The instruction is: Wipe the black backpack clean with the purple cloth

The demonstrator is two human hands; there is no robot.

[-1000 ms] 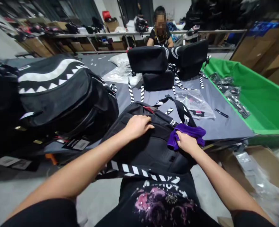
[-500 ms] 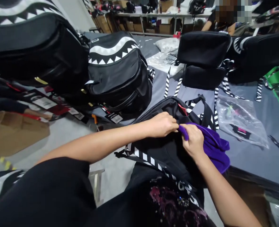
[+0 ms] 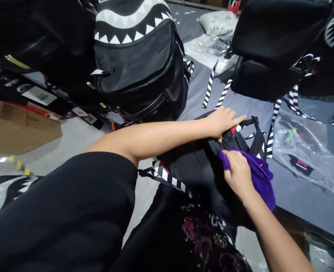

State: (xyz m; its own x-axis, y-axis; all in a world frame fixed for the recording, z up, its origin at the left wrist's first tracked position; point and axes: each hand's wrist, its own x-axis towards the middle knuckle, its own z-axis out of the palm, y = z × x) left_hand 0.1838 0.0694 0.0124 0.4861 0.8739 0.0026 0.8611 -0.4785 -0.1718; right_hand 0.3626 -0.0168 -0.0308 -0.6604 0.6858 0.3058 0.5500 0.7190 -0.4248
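Observation:
A black backpack (image 3: 188, 162) with black-and-white striped straps lies across my lap and the table's edge. My left hand (image 3: 222, 121) is laid over its upper edge, fingers stretched toward a small red patch (image 3: 234, 130) near the top handle. Bunched purple cloth (image 3: 262, 183) covers the bag's right part. My right hand (image 3: 237, 170) grips a fold of this cloth between thumb and fingers. Whether the cloth is sewn to the bag I cannot tell.
Another black backpack (image 3: 138, 64) with a toothed white band stands at the left. Beyond the lap lie black bags (image 3: 277, 34) with striped straps. A clear plastic bag (image 3: 305, 151) rests on the grey table (image 3: 311, 204). A cardboard box (image 3: 22, 128) is at far left.
My left hand has left the purple cloth's edge beside my right hand and moved up to the backpack's top edge, its fingers now spread. My right hand keeps its hold. The view has tilted down.

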